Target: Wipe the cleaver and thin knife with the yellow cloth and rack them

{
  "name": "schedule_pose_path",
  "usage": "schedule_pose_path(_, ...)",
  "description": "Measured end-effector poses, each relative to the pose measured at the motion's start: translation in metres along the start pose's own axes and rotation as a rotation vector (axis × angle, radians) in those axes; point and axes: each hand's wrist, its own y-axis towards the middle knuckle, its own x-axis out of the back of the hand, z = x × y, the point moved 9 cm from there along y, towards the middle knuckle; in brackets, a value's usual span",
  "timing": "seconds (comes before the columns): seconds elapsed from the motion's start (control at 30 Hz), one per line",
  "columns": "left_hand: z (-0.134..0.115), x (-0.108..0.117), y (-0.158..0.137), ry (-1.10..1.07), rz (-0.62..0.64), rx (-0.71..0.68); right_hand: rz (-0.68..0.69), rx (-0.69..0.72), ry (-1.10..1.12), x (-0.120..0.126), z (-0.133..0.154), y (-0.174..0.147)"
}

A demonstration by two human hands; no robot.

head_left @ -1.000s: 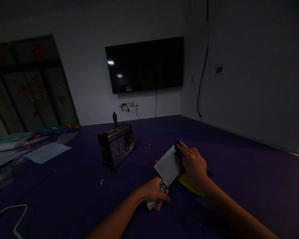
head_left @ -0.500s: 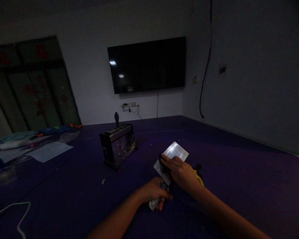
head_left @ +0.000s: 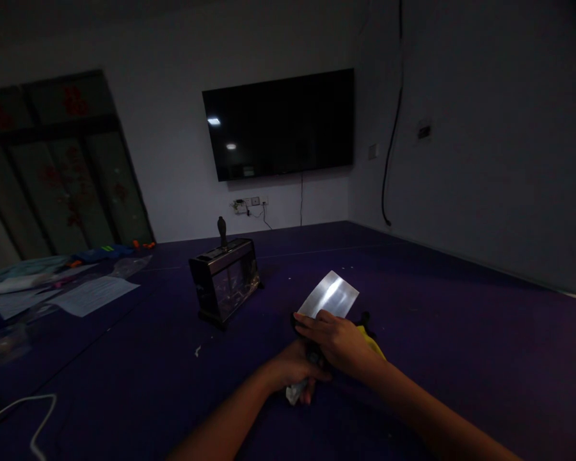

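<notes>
A cleaver with a broad, shiny blade (head_left: pixel 333 294) points away from me, slightly to the right. My left hand (head_left: pixel 295 368) is closed around its handle end, and a crumpled white scrap (head_left: pixel 294 392) sticks out below the fingers. Across the lower part of the blade lies my right hand (head_left: pixel 336 339), its fingers bent over a small black thing (head_left: pixel 295 322) pressed to the metal. What kind of thing that is stays hidden in the dark. Something yellow and black (head_left: pixel 370 340) sits just beyond my right wrist.
A black knife block (head_left: pixel 225 282) with clear sides stands ahead on the purple surface (head_left: pixel 173 384), one black handle (head_left: pixel 222 230) rising from it. Papers (head_left: pixel 96 294) and plastic bags lie to the left. A white cable (head_left: pixel 43 410) runs at the near left. A television (head_left: pixel 281 128) hangs behind.
My right hand has slid down the blade toward the handle with the black thing, baring more of the metal. The left hand keeps its grip. The view has shifted slightly.
</notes>
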Motion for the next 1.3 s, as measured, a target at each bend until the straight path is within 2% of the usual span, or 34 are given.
schedule_pose_path(0.23, 0.002, -0.001, -0.001, 0.04, 0.016, 0.02, -0.024, -0.073, -0.04, 0.003, -0.013, -0.002)
schedule_pose_path(0.63, 0.004, -0.006, -0.004, 0.105, 0.088, 0.053, -0.333, -0.53, -0.274, 0.038, -0.094, -0.03)
schedule_pose_path(0.8, 0.002, -0.007, -0.003, 0.079, 0.124, 0.035, -0.368, -0.556, -0.288, 0.04, -0.098, -0.035)
schedule_pose_path(1.07, -0.004, -0.001, -0.006, -0.023, 0.017, -0.039, -0.325, -0.6, -0.267, 0.031, -0.104, -0.038)
schedule_pose_path(1.3, -0.003, 0.004, -0.007, -0.06, -0.047, -0.033, -0.337, -0.561, -0.304, 0.029, -0.1, -0.037)
